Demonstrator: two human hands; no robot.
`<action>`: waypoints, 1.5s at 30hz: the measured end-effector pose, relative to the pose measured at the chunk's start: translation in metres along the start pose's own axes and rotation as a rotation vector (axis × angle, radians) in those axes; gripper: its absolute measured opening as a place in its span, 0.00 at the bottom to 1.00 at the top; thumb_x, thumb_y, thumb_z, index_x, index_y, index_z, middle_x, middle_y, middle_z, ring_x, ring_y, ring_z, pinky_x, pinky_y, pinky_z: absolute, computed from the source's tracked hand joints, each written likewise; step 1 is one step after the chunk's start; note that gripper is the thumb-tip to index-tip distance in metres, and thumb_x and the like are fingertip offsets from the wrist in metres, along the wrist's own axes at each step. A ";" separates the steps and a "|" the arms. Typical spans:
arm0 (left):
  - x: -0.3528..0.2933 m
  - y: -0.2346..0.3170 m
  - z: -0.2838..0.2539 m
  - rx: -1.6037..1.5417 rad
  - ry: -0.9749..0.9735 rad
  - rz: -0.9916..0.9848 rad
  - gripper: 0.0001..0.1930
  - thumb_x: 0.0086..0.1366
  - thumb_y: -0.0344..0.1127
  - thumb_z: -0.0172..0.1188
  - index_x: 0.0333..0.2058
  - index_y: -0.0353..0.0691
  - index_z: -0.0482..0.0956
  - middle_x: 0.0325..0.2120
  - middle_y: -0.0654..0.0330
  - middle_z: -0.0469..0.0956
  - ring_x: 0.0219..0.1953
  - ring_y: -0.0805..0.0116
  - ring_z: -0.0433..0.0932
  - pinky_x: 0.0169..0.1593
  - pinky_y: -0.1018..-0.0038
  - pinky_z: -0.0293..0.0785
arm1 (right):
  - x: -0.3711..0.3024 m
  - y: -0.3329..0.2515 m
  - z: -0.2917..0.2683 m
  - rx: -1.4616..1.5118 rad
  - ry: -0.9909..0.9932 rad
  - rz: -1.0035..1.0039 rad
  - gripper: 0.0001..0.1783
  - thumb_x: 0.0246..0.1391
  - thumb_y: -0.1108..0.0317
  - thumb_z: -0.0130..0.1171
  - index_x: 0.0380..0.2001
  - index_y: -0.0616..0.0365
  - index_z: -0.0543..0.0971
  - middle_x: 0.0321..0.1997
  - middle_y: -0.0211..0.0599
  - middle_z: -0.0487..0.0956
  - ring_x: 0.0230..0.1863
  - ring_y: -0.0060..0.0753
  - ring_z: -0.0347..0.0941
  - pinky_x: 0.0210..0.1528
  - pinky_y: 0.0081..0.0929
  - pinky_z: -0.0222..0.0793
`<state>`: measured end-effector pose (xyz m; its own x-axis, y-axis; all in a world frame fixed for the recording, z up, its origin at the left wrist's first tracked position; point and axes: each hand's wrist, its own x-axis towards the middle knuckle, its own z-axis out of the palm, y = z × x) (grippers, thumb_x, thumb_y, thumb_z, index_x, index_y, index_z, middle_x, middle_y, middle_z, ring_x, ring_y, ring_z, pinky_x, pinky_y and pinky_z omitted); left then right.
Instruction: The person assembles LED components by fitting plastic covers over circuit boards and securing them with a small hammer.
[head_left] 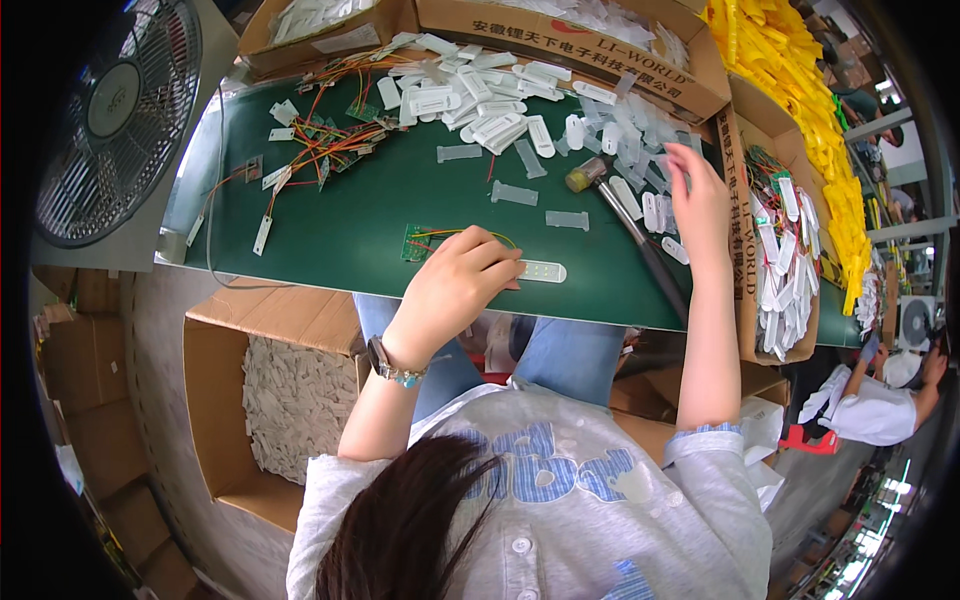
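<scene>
Along the near edge of the green table (pixel 350 235), the left hand (pixel 463 272), palm down, has its fingers curled nearly closed on a white LED strip (pixel 546 271). The strip's long axis runs from 9 to 3 o'clock; its exposed end points to 3. The left forearm reaches toward 1 o'clock. A green circuit board (pixel 412 243) lies at 10 o'clock from that hand. At 2 o'clock, past the hammer (pixel 640 228), the right hand (pixel 698 190) is raised, fingers partly bent, near translucent plastic pieces (pixel 640 130); its grip cannot be determined.
</scene>
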<state>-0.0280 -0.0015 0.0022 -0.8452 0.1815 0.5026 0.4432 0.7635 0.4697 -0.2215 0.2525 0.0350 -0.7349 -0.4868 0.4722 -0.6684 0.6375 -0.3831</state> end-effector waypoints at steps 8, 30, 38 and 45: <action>0.002 0.000 0.000 0.041 -0.031 0.025 0.14 0.50 0.32 0.69 0.37 0.40 0.79 0.37 0.64 0.80 0.41 0.62 0.76 0.47 0.66 0.76 | -0.089 -0.077 0.009 0.004 -0.063 -0.230 0.18 0.45 0.77 0.68 0.43 0.60 0.82 0.32 0.38 0.81 0.33 0.40 0.79 0.35 0.36 0.73; -0.001 0.003 -0.004 -0.010 -0.048 -0.094 0.22 0.52 0.36 0.68 0.46 0.40 0.77 0.37 0.63 0.79 0.46 0.61 0.76 0.52 0.64 0.74 | -0.080 -0.110 0.037 0.142 -0.135 -0.310 0.15 0.42 0.75 0.64 0.38 0.54 0.85 0.40 0.30 0.80 0.41 0.35 0.76 0.41 0.35 0.70; 0.001 0.003 -0.001 0.082 -0.004 -0.004 0.12 0.50 0.36 0.69 0.34 0.47 0.79 0.39 0.70 0.80 0.44 0.65 0.76 0.46 0.67 0.75 | -0.087 -0.114 0.034 0.027 -0.143 -0.344 0.15 0.46 0.73 0.64 0.41 0.55 0.84 0.44 0.32 0.79 0.44 0.36 0.75 0.44 0.35 0.70; -0.004 0.001 -0.002 0.068 -0.002 -0.009 0.10 0.51 0.35 0.68 0.34 0.46 0.79 0.38 0.69 0.80 0.44 0.65 0.76 0.48 0.66 0.75 | -0.089 -0.084 -0.023 -0.379 -0.154 -0.003 0.25 0.52 0.62 0.66 0.52 0.57 0.74 0.48 0.38 0.77 0.49 0.44 0.74 0.52 0.43 0.67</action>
<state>-0.0232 -0.0027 0.0018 -0.8498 0.1758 0.4968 0.4142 0.8057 0.4234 -0.0972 0.2565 0.0432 -0.7609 -0.5542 0.3375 -0.6022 0.7969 -0.0490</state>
